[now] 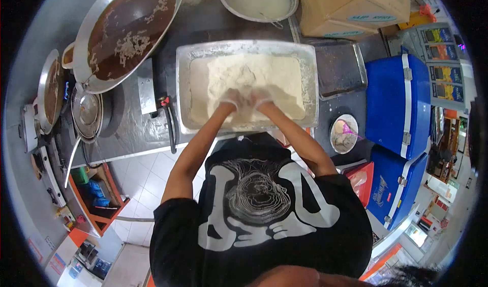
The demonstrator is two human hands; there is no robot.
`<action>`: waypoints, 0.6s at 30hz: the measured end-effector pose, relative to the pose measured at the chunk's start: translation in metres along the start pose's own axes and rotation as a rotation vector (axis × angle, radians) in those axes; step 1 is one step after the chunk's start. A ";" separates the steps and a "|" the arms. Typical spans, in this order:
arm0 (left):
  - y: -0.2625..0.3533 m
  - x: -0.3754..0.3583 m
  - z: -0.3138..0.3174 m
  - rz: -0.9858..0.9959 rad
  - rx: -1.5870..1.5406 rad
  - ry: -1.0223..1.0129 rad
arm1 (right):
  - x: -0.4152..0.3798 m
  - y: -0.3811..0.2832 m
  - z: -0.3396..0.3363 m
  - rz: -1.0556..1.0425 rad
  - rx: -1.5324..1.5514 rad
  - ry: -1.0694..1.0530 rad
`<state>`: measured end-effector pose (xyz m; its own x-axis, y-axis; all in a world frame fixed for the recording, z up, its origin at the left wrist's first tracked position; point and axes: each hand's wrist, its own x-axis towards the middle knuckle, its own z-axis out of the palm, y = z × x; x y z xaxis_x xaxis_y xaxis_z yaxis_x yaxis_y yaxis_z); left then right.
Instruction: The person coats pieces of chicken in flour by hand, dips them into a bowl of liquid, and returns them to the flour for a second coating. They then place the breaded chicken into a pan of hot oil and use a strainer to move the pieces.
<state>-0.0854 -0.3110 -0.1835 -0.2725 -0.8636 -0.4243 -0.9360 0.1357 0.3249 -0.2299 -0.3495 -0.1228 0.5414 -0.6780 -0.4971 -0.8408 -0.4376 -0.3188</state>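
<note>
Both of my hands are down in a wide metal tray that holds pale, flour-like powder. My left hand is near the tray's middle, dusted with powder. Just to its right is my right hand, smeared by motion. The fingers of both hands are blurred and partly sunk in the powder, so I cannot make out their shape or anything in them. Lumpy mounds rise just beyond the fingertips.
Left of the tray are a cleaver, a large wok of brown liquid with fried bits and a strainer. Beyond stands a bowl of cloudy liquid. To the right are a cardboard box, blue coolers and a small bowl.
</note>
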 end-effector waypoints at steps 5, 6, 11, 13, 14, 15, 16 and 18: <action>0.026 -0.013 -0.038 -0.230 -0.143 -0.017 | 0.013 0.015 0.036 -0.040 0.043 0.085; 0.024 -0.009 -0.036 -0.123 -0.032 -0.065 | 0.014 0.017 0.034 -0.098 -0.045 0.083; -0.030 0.040 -0.038 -0.402 -0.326 0.265 | 0.066 0.045 -0.027 0.096 0.112 0.259; -0.029 0.042 -0.029 -0.397 -0.312 0.266 | 0.080 0.032 -0.008 0.069 0.090 0.249; -0.028 0.045 -0.030 -0.382 -0.294 0.278 | 0.085 0.037 0.011 0.068 0.089 0.250; -0.030 0.042 -0.030 -0.381 -0.295 0.278 | 0.090 0.045 0.036 -0.167 -0.114 0.158; -0.033 0.031 -0.025 -0.222 -0.135 0.131 | 0.088 0.049 0.050 -0.403 -0.316 0.058; -0.034 0.000 -0.015 -0.066 0.022 -0.024 | 0.048 0.060 0.052 -0.445 -0.111 0.176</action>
<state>-0.0499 -0.3226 -0.1821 -0.2146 -0.8590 -0.4648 -0.9568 0.0892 0.2769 -0.2542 -0.3776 -0.2082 0.8482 -0.4963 -0.1848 -0.5276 -0.7613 -0.3769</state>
